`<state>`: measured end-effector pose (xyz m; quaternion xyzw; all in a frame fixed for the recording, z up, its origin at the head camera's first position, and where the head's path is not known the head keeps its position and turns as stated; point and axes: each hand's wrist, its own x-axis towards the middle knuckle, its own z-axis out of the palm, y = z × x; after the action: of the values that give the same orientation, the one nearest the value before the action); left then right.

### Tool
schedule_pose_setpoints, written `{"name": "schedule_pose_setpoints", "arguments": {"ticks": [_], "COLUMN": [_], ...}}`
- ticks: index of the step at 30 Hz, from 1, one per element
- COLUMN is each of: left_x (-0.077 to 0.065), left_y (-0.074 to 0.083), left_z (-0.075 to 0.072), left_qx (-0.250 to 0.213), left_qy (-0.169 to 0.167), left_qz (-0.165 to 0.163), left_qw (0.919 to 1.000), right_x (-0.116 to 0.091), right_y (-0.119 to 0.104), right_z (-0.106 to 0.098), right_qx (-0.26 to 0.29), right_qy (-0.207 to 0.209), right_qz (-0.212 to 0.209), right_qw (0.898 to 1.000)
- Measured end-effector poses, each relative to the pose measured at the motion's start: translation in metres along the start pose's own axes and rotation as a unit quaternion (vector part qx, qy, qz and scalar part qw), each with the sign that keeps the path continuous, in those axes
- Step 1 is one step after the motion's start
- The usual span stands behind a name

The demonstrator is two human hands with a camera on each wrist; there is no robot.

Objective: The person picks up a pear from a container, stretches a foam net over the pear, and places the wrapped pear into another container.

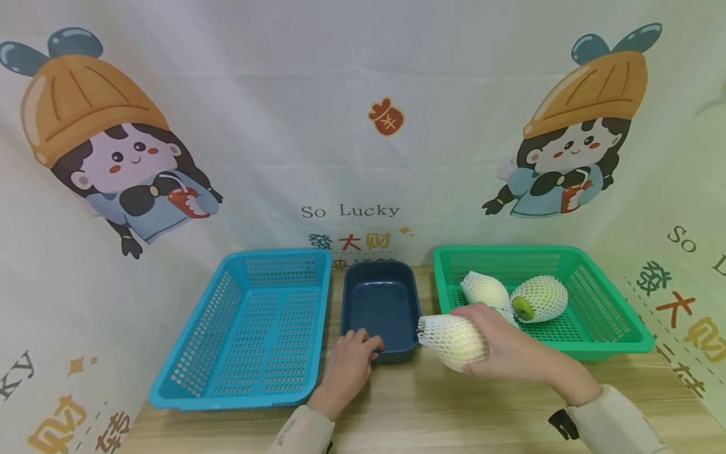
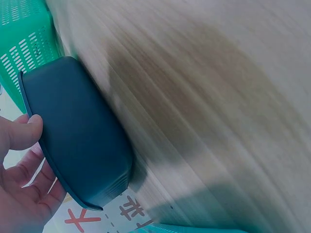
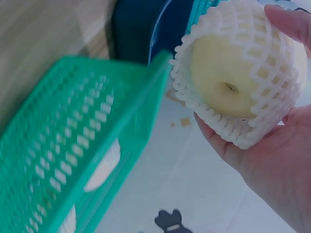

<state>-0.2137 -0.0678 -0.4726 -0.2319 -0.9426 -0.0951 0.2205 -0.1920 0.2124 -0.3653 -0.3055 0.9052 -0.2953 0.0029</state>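
My right hand (image 1: 501,343) grips a pale yellow pear (image 3: 221,80) in a white foam net. The pear is held in the air near the dark blue tub's right front corner, and the right wrist view shows its blossom end. My left hand (image 1: 351,362) pinches the near rim of the dark blue tub (image 1: 380,302), thumb outside and fingers over the edge. Nothing lies inside the tub. Behind my right hand, a green basket (image 1: 618,302) holds more netted fruit: a pale one (image 1: 486,291), partly hidden, and one with a green end (image 1: 541,299).
A blue perforated basket (image 1: 272,328) stands left of the tub with nothing in it. All three containers stand on a wood-grain table (image 1: 431,416). A printed cloth (image 1: 351,145) hangs close behind and along both sides.
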Motion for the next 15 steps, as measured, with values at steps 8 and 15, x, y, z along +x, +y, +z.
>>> {"name": "schedule_pose_setpoints", "arguments": {"ticks": [8,15], "left_x": [0.000,0.001], "left_y": [0.000,-0.001], "left_z": [0.001,0.002], "left_qx": [-0.008,-0.006], "left_qy": [-0.002,-0.005], "left_qz": [0.003,0.002], "left_qw": [1.0000,1.0000], "right_x": [0.001,0.005], "right_y": [0.012,0.022], "right_z": [-0.030,-0.059], "right_qx": [-0.020,-0.027], "right_qy": [0.003,-0.010], "right_qz": [0.013,0.041], "right_qw": [1.000,0.999]}}
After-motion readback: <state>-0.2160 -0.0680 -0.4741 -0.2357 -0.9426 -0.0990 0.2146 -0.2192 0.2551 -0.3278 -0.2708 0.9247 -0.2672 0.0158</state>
